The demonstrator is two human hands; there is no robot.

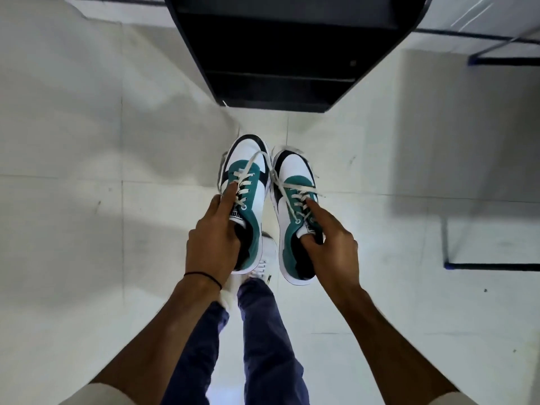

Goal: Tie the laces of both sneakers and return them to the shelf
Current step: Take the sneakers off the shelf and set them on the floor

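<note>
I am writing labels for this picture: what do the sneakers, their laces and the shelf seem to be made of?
Sneakers: the white and black parts look like smooth synthetic leather; the teal panels look matte, perhaps suede or canvas. Laces: flat woven fabric, off-white. Shelf: matte black boards, likely painted wood or laminate, possibly metal.

Plain indoor room: white tiled floor [87, 141], black shelf [277, 54], metal frame [491, 266].
</note>
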